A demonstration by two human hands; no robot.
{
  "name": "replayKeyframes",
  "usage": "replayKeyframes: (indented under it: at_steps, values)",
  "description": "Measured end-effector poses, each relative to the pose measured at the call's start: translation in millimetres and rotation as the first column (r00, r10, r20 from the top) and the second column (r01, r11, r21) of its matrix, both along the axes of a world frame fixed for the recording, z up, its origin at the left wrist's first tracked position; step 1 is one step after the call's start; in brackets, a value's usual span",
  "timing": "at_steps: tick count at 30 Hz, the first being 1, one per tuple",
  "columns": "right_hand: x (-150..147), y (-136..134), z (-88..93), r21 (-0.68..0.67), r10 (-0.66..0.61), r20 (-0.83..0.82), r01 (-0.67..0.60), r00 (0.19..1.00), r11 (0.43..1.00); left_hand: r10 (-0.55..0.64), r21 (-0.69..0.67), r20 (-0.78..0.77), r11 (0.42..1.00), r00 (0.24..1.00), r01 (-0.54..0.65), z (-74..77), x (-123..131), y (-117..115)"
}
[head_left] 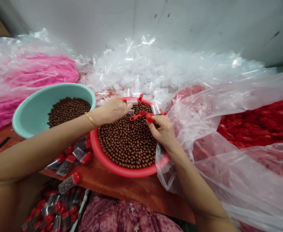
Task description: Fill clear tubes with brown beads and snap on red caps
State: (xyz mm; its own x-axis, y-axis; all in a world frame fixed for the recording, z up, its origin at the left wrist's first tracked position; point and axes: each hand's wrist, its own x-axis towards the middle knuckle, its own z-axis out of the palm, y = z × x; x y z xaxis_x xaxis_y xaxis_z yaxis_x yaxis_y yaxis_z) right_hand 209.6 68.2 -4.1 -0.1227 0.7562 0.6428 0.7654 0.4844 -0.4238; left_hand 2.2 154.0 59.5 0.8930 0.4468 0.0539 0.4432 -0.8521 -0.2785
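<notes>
My left hand, with a gold bangle at the wrist, reaches over the far left rim of a red basin full of glossy brown balls. Its fingers are closed, the tips at a small clear plastic container. My right hand is above the basin's right side, thumb and fingers pinching a small red cap. Another red cap piece lies on the balls between the hands. One more clear container rests at the far right rim, just beyond my right hand.
A mint-green basin with more brown balls stands left. Clear containers are heaped behind. Plastic bags hold pink pieces left and red pieces right. Filled red-capped containers lie at the table's front edge and pile up below it.
</notes>
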Motion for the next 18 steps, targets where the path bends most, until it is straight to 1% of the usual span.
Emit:
replayKeyframes:
  at_steps: [2,3,5,6,9,11,12,13,14,15,16,17,18]
  values:
    - [0.5,0.2,0.2,-0.035,-0.025,-0.090,0.022,0.996,0.999,0.068,-0.093,-0.109,0.993,0.992,-0.078,1.1,-12.9,-22.7]
    - [0.4,0.1,0.5,-0.048,-0.033,-0.125,0.027,0.992,0.998,0.086,-0.135,-0.158,0.985,0.984,-0.108,-1.0,-16.0,-33.0]
    - [-0.3,-0.5,1.6,-0.064,-0.042,-0.176,0.031,0.984,0.997,0.114,-0.202,-0.217,0.966,0.970,-0.159,-10.8,-15.2,-48.8]
    - [-0.8,-0.9,2.1,-0.068,-0.044,-0.192,0.031,0.980,0.997,0.128,-0.231,-0.219,0.956,0.967,-0.179,-17.9,-12.1,-53.6]
    - [-1.8,-2.0,3.4,-0.090,-0.043,-0.220,0.023,0.975,0.996,0.176,-0.354,-0.131,0.911,0.976,-0.212,-42.0,1.9,-57.3]
    - [-1.7,-2.2,3.4,-0.110,-0.045,-0.234,0.019,0.971,0.994,0.247,-0.473,-0.018,0.851,0.969,-0.226,-55.0,10.2,-54.5]
    - [-1.5,-2.2,2.9,-0.122,-0.052,-0.245,0.023,0.968,0.992,0.297,-0.546,0.037,0.806,0.954,-0.230,-59.6,13.0,-52.7]
    - [-1.1,-2.1,2.2,-0.135,-0.064,-0.260,0.029,0.964,0.990,0.350,-0.629,0.097,0.747,0.932,-0.215,-62.9,14.9,-51.0]
    - [-0.7,-1.9,1.2,-0.151,-0.079,-0.279,0.037,0.957,0.988,0.406,-0.719,0.162,0.673,0.899,-0.175,-64.8,15.8,-49.5]
    - [-0.3,-1.6,-0.1,-0.166,-0.093,-0.304,0.044,0.948,0.985,0.462,-0.806,0.226,0.583,0.858,-0.101,-65.5,15.7,-48.4]
    - [0.0,-1.4,-1.5,-0.180,-0.101,-0.332,0.042,0.938,0.983,0.517,-0.877,0.284,0.481,0.807,0.001,-65.1,14.9,-47.7]
    - [0.2,-1.3,-2.8,-0.196,-0.099,-0.365,0.028,0.926,0.980,0.572,-0.920,0.328,0.374,0.752,0.116,-64.0,13.4,-47.7]
    - [0.1,-1.2,-3.9,-0.213,-0.092,-0.401,0.005,0.912,0.977,0.620,-0.934,0.353,0.274,0.701,0.229,-62.2,11.4,-48.2]
